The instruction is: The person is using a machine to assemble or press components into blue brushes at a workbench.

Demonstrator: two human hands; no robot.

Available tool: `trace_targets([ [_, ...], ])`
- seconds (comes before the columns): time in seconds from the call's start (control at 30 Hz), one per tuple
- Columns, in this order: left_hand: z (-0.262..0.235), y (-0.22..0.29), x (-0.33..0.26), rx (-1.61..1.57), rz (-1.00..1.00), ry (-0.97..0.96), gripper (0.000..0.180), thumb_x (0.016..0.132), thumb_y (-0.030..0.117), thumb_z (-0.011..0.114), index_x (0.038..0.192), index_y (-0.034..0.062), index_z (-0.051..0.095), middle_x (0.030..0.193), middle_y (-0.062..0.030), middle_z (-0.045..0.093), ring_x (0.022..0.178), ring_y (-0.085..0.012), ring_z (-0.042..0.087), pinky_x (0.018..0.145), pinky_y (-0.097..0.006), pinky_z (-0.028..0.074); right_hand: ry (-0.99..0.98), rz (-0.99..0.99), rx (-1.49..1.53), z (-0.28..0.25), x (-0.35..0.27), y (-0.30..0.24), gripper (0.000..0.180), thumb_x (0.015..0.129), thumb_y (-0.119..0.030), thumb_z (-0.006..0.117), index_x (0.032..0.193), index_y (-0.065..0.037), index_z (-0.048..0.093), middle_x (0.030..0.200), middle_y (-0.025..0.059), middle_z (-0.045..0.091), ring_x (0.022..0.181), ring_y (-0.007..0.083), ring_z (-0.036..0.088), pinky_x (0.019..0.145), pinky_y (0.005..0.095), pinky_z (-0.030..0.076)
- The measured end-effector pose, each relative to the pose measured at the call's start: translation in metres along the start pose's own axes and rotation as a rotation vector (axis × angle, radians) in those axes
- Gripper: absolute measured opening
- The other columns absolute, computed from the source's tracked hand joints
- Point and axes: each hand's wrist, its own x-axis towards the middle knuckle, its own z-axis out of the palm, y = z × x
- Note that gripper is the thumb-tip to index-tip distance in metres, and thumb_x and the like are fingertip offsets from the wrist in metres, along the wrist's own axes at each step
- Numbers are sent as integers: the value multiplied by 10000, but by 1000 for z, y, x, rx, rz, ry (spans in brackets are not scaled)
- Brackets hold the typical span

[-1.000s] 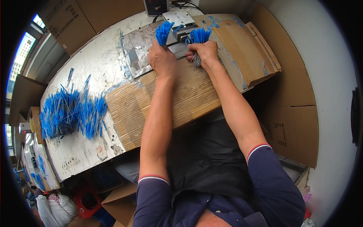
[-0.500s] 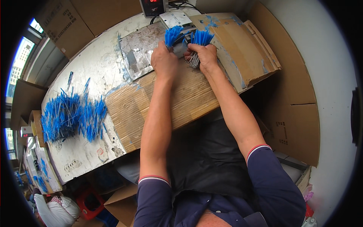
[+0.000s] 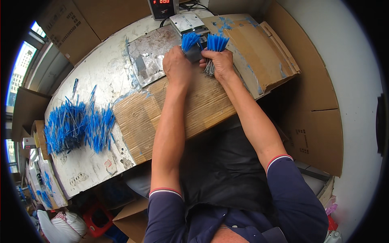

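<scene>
My left hand (image 3: 177,67) is closed round a bundle of thin wires with blue ends (image 3: 190,41), which fan out above the fingers. Just to its right, my right hand (image 3: 221,62) grips a second blue-ended bundle (image 3: 217,42); its pale, bare wire ends hang below the thumb. Both hands are at the near side of a small metal fixture (image 3: 187,23), with a dark block (image 3: 194,54) between them. The left fingertips are hidden behind the hand. A large loose heap of the same wires (image 3: 67,125) lies on the left of the worktable.
A box with a red lit display (image 3: 163,8) stands behind the fixture. Taped cardboard (image 3: 174,109) covers the table's front edge, and a cardboard box (image 3: 259,52) lies at right. A scuffed metal plate (image 3: 152,52) is left of the hands. Another person (image 3: 67,227) sits at lower left.
The left bundle has shifted slightly right and its blue ends lean more to the right. The right bundle stays nearly in place, its bare ends more upright. The display shows more lit characters.
</scene>
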Motion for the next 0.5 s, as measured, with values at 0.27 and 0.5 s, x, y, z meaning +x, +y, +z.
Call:
trace_targets([
  [0.27,-2,0,1,-51,-230,118,120,843,-27,562,955,15,573,887,-187,644,871,-403,628,769,-502,487,24,80,-253,9,9,-2,98,772,79,720,774,55,626,690,145,655,517,225,670,415,339,562],
  [0.5,3,-6,1,-99,-163,210,133,855,-28,568,978,22,573,922,-188,644,890,-411,626,781,-510,481,129,70,-328,19,24,1,72,749,120,675,751,84,612,672,167,651,512,264,678,392,377,553],
])
